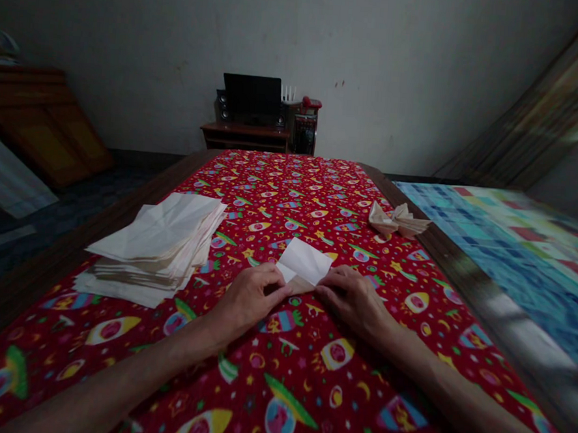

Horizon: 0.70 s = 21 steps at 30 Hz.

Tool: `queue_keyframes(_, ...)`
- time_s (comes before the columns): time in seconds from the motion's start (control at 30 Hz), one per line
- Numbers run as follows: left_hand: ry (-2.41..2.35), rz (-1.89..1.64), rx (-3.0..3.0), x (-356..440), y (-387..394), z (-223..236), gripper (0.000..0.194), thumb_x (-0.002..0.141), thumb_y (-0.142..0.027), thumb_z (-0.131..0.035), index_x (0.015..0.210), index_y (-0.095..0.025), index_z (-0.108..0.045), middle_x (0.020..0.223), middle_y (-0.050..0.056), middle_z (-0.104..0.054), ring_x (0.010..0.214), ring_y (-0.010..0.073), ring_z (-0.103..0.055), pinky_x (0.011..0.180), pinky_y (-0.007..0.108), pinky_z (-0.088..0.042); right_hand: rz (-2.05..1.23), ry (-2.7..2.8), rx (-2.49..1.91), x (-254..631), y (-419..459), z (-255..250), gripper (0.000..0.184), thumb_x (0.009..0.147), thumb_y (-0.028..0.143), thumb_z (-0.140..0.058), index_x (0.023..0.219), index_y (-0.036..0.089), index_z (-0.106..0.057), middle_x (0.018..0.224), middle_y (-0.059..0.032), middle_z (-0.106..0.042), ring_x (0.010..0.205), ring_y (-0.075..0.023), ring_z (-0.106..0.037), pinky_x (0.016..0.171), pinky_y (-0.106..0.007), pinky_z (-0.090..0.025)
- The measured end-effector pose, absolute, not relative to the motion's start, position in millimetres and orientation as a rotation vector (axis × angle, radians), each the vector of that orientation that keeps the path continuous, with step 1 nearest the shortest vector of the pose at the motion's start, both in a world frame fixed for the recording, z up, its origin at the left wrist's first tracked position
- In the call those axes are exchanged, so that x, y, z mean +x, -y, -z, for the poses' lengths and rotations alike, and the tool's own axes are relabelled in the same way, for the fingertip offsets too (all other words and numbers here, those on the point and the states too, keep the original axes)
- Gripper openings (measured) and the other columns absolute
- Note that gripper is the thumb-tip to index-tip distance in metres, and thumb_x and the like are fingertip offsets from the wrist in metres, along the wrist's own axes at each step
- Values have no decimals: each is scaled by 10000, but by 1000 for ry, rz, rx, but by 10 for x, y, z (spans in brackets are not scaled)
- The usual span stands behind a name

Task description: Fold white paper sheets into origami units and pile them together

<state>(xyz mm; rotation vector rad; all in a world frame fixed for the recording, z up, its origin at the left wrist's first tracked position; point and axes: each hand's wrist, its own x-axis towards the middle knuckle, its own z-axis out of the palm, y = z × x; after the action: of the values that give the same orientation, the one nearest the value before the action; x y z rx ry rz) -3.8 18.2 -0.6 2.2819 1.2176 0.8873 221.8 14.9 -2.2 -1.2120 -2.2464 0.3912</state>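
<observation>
A folded sheet of white and tan paper (303, 263) lies on the red patterned cloth (290, 203), its lower edge pinched between my hands. My left hand (249, 299) grips the sheet's left corner with thumb and fingertips. My right hand (355, 302) presses on its lower right edge. To the left of my left hand is a thick stack of creased paper sheets (157, 247), and it does not touch either hand. Farther off at the right, a small heap of folded tan paper pieces (396, 220) sits near the cloth's edge.
The cloth covers a table with a dark wooden edge (97, 231). Beyond the right edge lies a blue and multicoloured bedcover (512, 256). A low desk with a dark monitor (252, 100) stands by the far wall, and a wooden cabinet (40, 123) stands at the left.
</observation>
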Motion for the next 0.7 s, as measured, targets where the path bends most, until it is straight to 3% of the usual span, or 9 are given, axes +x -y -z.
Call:
queue_keyframes(0.5, -1394, -791, 2336, 1, -256, -17, 225, 779, -196, -614, 587, -150, -507, 723, -12, -486, 619, 95, -467, 584, 223, -363, 235, 2322, -1384, 2076, -130, 53, 206, 862, 250, -544, 695, 164, -627, 701, -44, -604, 689, -164, -499, 670, -291, -299)
queue_keyframes(0.7, -1427, -776, 2337, 5, -283, -48, 236, 744, -180, -667, 573, -151, -508, 681, -20, -481, 595, 93, -456, 564, 218, -360, 317, 2339, -1400, 2059, -116, 44, 201, 861, 251, -548, 689, 175, -618, 689, -31, -606, 686, -165, -492, 670, -297, -275)
